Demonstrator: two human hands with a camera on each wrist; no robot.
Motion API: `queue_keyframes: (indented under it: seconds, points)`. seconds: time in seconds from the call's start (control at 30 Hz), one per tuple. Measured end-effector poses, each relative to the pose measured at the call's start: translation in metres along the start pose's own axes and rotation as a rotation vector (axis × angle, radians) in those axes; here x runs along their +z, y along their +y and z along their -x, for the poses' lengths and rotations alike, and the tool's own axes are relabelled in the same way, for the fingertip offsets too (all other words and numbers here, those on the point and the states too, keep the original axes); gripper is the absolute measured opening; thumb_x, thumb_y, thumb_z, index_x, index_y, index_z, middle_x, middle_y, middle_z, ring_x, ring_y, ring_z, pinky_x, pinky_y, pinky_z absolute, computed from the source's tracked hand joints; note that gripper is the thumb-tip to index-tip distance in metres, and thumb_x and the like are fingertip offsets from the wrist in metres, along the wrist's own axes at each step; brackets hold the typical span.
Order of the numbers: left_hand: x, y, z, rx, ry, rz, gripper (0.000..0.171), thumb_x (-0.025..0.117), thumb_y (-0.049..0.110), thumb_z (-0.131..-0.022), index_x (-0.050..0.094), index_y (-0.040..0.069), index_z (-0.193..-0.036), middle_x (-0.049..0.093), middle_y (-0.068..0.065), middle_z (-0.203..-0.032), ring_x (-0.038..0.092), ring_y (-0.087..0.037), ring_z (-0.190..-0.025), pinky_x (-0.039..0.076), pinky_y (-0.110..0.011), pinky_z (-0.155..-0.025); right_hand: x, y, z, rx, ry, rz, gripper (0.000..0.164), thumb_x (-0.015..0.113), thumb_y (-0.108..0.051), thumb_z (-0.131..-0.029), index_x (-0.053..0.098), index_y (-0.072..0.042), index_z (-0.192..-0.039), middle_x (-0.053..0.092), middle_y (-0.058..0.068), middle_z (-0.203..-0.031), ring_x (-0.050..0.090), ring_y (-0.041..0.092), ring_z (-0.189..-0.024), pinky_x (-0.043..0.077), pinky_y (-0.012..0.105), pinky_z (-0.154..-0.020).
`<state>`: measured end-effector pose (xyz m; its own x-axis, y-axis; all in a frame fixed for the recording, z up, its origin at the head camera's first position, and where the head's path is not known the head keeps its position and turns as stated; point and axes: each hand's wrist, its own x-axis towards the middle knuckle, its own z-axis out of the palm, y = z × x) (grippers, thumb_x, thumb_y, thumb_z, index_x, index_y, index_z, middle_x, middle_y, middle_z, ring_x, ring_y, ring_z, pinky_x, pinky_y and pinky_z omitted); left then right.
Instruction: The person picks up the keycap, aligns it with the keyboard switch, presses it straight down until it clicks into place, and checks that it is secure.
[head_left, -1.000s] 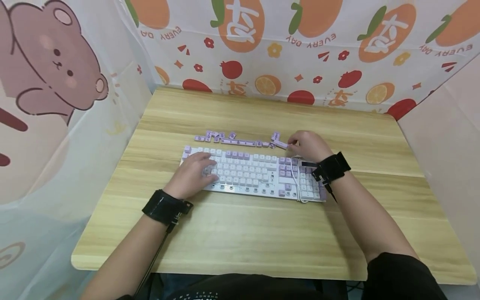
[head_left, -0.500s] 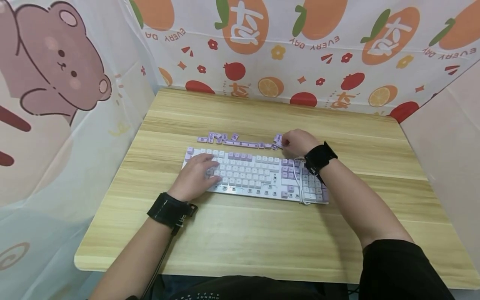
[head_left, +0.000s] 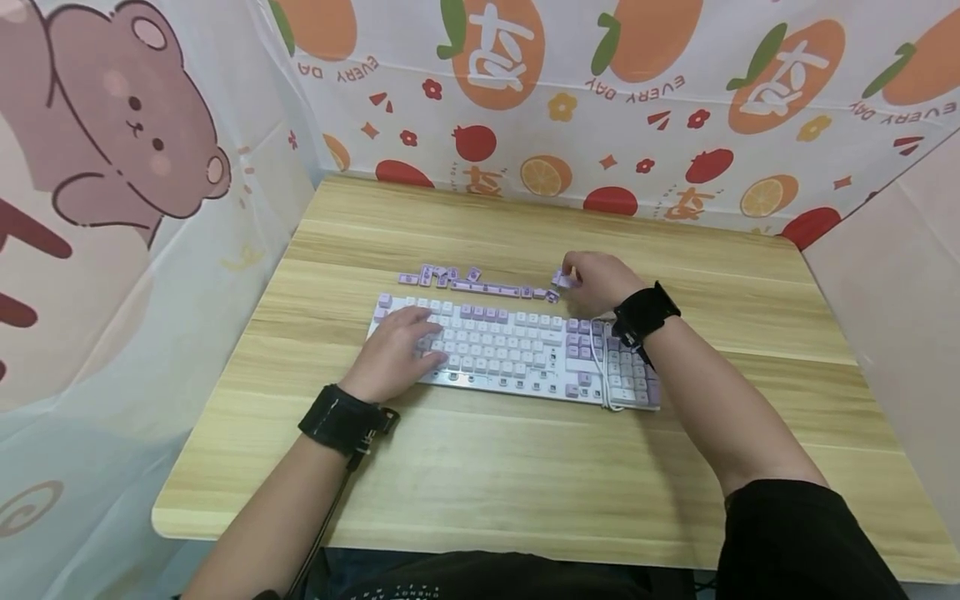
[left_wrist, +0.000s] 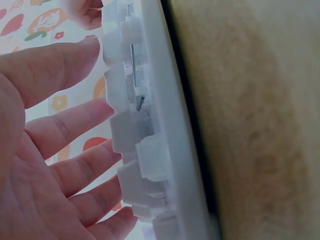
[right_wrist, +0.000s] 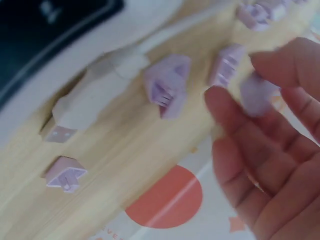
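A white and purple keyboard (head_left: 498, 346) lies on the table, with some bare switches in its bottom row. My left hand (head_left: 390, 354) rests over its left end, fingers spread and fingertips touching the white keycaps (left_wrist: 120, 130) in the left wrist view. Behind the keyboard's right part, my right hand (head_left: 603, 281) pinches a purple keycap (right_wrist: 256, 95) between thumb and fingers. Close to those fingers lie other loose purple keycaps (right_wrist: 167, 85), some showing their hollow undersides. A long purple spacebar (head_left: 485, 288) lies in the loose row behind the keyboard.
A white cable (head_left: 602, 367) is looped over the keyboard's right side. Its USB plug (right_wrist: 82, 102) lies beside the loose keycaps in the right wrist view. A fruit-print cloth (head_left: 551, 100) hangs behind the wooden table (head_left: 480, 475).
My right hand has moved left to the right end of the keycap row and now pinches a purple keycap. My left hand stays on the keyboard; the head view shifts slightly.
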<state>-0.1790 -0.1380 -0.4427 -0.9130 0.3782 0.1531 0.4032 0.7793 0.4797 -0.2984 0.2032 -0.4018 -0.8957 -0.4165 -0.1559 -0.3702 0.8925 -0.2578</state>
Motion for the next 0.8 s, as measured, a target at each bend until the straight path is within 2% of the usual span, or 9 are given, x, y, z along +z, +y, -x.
queue_keyframes:
  seconds: [0.1,0.3,0.5,0.67,0.8]
  points:
    - [-0.001,0.000,0.000,0.007,-0.003,0.003,0.046,0.077,0.030,-0.085,0.067,0.002,-0.120,0.053,-0.021,-0.140,0.043,-0.038,-0.135,0.027,-0.053,-0.115,-0.006,-0.002,0.008,-0.033,0.060,-0.054,0.032,0.068,-0.010,-0.090,0.062,-0.010,-0.121,0.058,0.008,-0.097,0.053,0.025,-0.086,0.047,0.038,-0.078]
    - [-0.001,0.001,-0.001,0.013,0.005,0.007,0.044,0.076,0.029,-0.085,0.068,0.002,-0.119,0.053,-0.021,-0.139,0.043,-0.038,-0.135,0.028,-0.053,-0.115,-0.007,-0.010,0.028,-0.120,0.196,-0.122,0.028,0.067,-0.004,-0.088,0.070,-0.007,-0.116,0.059,0.004,-0.105,0.056,0.020,-0.092,0.051,0.036,-0.085]
    - [0.000,0.001,0.000,-0.002,0.003,0.013,0.043,0.075,0.029,-0.086,0.068,0.001,-0.118,0.054,-0.021,-0.139,0.043,-0.039,-0.135,0.028,-0.054,-0.115,0.003,-0.022,0.053,-0.178,0.293,-0.200,0.026,0.072,-0.008,-0.087,0.073,-0.010,-0.113,0.062,0.001,-0.105,0.057,0.016,-0.090,0.051,0.031,-0.078]
    - [-0.001,0.003,0.000,-0.009,-0.010,0.024,0.042,0.074,0.029,-0.087,0.068,0.002,-0.119,0.053,-0.021,-0.140,0.043,-0.039,-0.135,0.028,-0.054,-0.114,0.017,-0.029,0.072,-0.227,0.309,-0.207,0.022,0.075,-0.013,-0.087,0.075,-0.012,-0.108,0.070,0.000,-0.102,0.063,0.013,-0.090,0.053,0.032,-0.080]
    - [-0.004,0.006,-0.001,-0.006,-0.011,0.035,0.042,0.073,0.029,-0.088,0.068,0.002,-0.119,0.053,-0.023,-0.139,0.044,-0.040,-0.134,0.028,-0.055,-0.114,0.028,-0.036,0.085,-0.226,0.283,-0.215,0.018,0.074,-0.013,-0.087,0.076,-0.013,-0.105,0.071,0.000,-0.103,0.064,0.016,-0.099,0.052,0.036,-0.089]
